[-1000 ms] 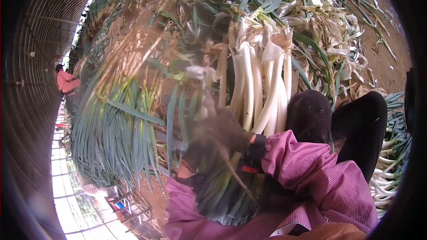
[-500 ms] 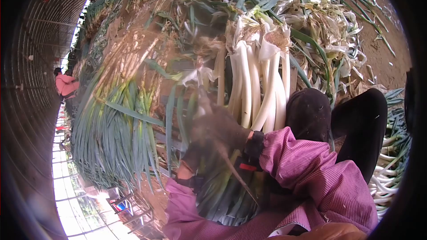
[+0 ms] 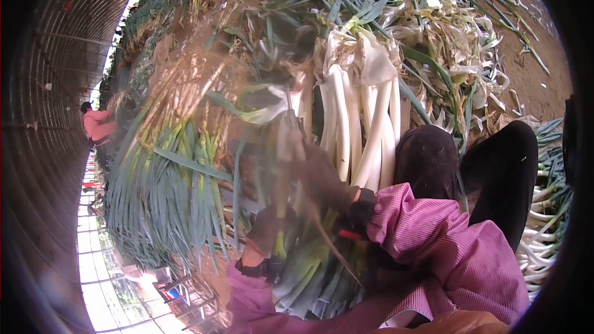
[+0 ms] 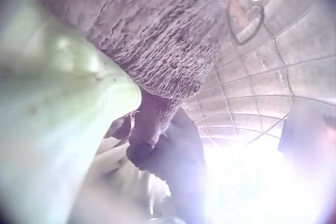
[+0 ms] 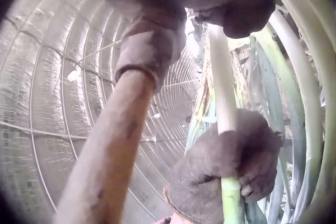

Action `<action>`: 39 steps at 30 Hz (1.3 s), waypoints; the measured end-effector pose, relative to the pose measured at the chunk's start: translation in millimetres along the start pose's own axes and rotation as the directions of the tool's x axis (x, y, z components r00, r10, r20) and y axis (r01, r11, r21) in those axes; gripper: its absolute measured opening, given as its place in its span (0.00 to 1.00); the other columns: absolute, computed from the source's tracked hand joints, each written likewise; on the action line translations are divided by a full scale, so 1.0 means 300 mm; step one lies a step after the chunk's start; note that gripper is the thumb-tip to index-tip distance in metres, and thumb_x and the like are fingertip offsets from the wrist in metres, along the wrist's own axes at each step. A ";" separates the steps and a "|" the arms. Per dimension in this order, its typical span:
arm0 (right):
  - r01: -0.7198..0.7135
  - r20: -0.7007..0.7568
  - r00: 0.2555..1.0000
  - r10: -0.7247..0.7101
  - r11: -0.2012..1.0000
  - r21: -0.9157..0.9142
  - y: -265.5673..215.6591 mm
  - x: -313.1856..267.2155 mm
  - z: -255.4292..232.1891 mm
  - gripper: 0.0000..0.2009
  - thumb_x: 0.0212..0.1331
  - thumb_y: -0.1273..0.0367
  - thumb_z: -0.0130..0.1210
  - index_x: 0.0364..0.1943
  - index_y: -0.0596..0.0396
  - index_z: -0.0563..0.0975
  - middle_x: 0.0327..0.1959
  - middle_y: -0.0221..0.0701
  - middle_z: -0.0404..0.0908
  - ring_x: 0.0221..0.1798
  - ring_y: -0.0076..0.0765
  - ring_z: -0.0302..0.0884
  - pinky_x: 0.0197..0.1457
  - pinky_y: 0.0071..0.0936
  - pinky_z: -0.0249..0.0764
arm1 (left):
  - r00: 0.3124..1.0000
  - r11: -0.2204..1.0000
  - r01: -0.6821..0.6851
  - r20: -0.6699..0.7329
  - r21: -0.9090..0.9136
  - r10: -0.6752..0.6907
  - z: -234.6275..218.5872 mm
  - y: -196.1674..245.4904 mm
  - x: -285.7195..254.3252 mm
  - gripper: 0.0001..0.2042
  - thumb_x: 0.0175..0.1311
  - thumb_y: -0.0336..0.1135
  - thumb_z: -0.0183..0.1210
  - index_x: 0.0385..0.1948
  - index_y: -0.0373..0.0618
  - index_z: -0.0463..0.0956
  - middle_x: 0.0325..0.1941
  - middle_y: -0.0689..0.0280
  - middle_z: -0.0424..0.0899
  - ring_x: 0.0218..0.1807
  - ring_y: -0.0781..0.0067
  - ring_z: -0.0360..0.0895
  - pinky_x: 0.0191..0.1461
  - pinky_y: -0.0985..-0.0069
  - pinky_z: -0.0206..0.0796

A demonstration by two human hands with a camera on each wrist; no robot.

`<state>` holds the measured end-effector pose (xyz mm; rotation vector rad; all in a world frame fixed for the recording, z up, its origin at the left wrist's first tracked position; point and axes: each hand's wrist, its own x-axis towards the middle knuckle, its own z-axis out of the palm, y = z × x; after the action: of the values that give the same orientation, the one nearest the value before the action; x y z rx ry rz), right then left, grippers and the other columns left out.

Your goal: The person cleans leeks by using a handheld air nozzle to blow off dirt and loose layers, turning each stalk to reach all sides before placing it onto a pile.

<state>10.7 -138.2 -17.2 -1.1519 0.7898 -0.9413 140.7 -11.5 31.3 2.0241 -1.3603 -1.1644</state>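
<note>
Both hands wear dark, dirt-stained gloves. In the right wrist view my left hand [image 5: 210,169] grips a long green onion [image 5: 222,77] around the lower part of its stalk. The left wrist view shows pale green onion stalk [image 4: 63,98] close up beside the glove [image 4: 152,29]. My right hand [image 3: 323,179] lies above the left and holds the wooden handle [image 5: 107,155] of a tool, close by the stalk. That handle slants down towards the lap in the head view; the tool's working end is hidden. Loose white skin [image 3: 266,113] hangs near the stalk's upper end.
Peeled white onions [image 3: 362,130] lie against the knee [image 3: 427,158]. Unpeeled green onions [image 3: 173,179] are heaped on the left. Peeled skins and leaves [image 3: 455,43] cover the ground ahead. More onions [image 3: 538,241] lie at the right. A person in pink [image 3: 98,125] is far left.
The white skin at the held onion's upper end has shifted left and spread out. My right hand has moved slightly to the right, and the left hand sits slightly lower.
</note>
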 end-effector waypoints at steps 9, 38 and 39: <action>-0.341 0.115 0.940 0.321 0.860 0.381 -0.001 -0.052 -0.020 0.11 0.50 0.71 0.58 0.37 0.62 0.74 0.29 0.29 0.78 0.28 0.21 0.76 0.26 0.19 0.71 | 0.849 0.798 -0.522 0.275 0.301 0.451 0.027 -0.105 0.096 0.08 0.56 0.32 0.49 0.31 0.38 0.74 0.27 0.62 0.78 0.25 0.73 0.75 0.30 0.79 0.67; -0.442 -0.062 0.863 0.502 0.808 0.390 -0.043 0.036 -0.016 0.16 0.47 0.66 0.58 0.37 0.64 0.76 0.29 0.37 0.78 0.32 0.31 0.76 0.35 0.27 0.71 | 0.975 0.975 -0.189 0.094 -0.114 0.200 0.086 -0.268 0.092 0.10 0.54 0.36 0.53 0.30 0.38 0.76 0.23 0.66 0.76 0.22 0.75 0.72 0.25 0.80 0.63; -0.457 -0.069 0.855 0.515 0.809 0.370 -0.041 0.041 -0.021 0.15 0.47 0.67 0.58 0.36 0.65 0.76 0.28 0.37 0.78 0.31 0.31 0.76 0.35 0.27 0.71 | 0.981 0.983 -0.152 0.102 -0.107 0.163 0.085 -0.249 0.089 0.10 0.54 0.36 0.53 0.30 0.38 0.76 0.22 0.66 0.76 0.22 0.75 0.72 0.25 0.80 0.63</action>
<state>7.7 -153.3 -7.1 -0.5239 0.9572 -0.7023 163.9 -1.6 -48.1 1.7721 -1.4562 -1.2620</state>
